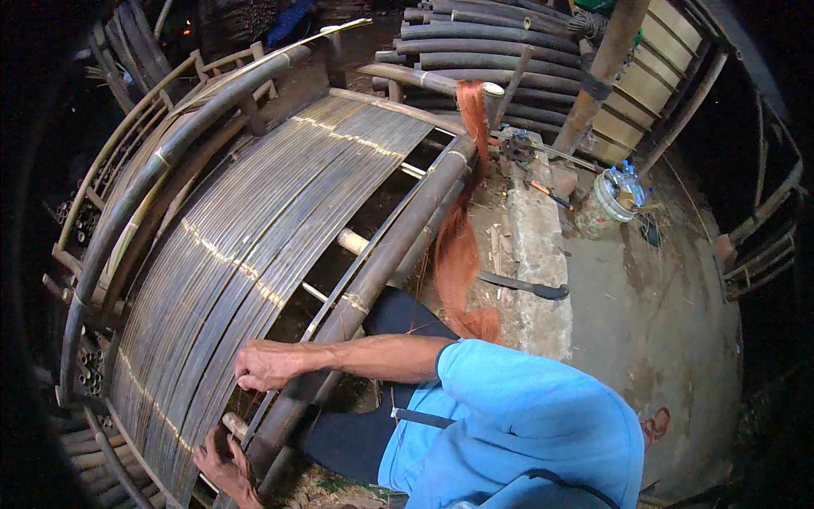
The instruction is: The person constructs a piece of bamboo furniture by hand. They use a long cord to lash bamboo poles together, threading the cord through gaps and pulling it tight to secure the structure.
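Observation:
A bamboo frame (398, 229) carries a panel of thin dark bamboo slats (254, 204), bound crosswise by pale ties. My right hand (264, 365) is closed in a fist above the panel's near edge. A thin reddish strand shows just below that fist, but what the fingers hold is hidden. Lower down, my left hand (225, 468) rests at the slats' edge with thumb and fingers apart, beside a cut bamboo crosspiece (235, 424). A long bundle of orange-red fibre strands (458, 254) hangs over the frame's end and trails down beside my knee.
A machete (526, 285) lies across a concrete ledge (543, 318) to the right. Beyond it stand an orange-handled tool (551, 195) and a white bucket (604, 208) with plastic bottles. Bamboo poles (492, 55) are stacked behind; a curved bamboo rail (110, 229) borders the panel's far side.

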### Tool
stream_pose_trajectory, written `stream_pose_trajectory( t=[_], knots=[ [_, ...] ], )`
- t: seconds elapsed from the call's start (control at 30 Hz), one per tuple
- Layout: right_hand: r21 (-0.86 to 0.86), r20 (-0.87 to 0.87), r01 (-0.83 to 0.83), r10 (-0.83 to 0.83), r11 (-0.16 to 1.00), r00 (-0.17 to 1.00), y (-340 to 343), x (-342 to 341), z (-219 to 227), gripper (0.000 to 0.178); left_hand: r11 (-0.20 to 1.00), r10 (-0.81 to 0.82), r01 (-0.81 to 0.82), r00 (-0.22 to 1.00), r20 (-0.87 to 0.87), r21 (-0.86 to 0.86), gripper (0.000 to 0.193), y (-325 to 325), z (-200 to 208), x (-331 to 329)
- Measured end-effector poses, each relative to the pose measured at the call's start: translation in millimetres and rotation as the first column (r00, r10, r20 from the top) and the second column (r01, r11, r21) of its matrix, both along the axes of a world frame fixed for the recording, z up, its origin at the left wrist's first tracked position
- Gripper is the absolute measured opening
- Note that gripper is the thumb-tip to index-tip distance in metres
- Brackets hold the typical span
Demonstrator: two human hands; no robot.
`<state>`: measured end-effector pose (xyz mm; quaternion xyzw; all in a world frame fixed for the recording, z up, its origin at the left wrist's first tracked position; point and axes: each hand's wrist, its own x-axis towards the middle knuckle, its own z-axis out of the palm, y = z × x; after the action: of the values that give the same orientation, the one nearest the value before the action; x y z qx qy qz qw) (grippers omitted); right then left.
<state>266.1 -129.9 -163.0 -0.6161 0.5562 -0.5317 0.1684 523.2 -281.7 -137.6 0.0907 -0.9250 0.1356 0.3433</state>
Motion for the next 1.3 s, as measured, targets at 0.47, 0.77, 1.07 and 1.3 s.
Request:
stream_pose_trajectory(
  t=[0.47,0.77,1.07,1.3],
  knots=[
    [-0.276,0.097,-0.112,0.143,0.955,0.985,46,60,79,0.023,-0.346,0.025,0.439,0.888,-0.46,0.829,0.052,69,111,-53],
    [-0.407,0.176,0.076,-0.003,0.91,0.984,1,-22,68,0.025,0.452,0.311,0.287,0.836,-0.451,0.844,0.043,70,11,-101],
    [-0.241,0.795,-0.407,0.42,0.881,0.438,26,23,188,0.029,0.633,0.231,0.193,0.877,-0.42,0.75,0.034,109,-1,-53],
    [-0.545,0.747,-0.498,0.66,0.675,0.076,30,32,233,0.02,0.384,-0.266,0.445,0.892,-0.364,0.809,0.017,110,63,-48]
  ],
)
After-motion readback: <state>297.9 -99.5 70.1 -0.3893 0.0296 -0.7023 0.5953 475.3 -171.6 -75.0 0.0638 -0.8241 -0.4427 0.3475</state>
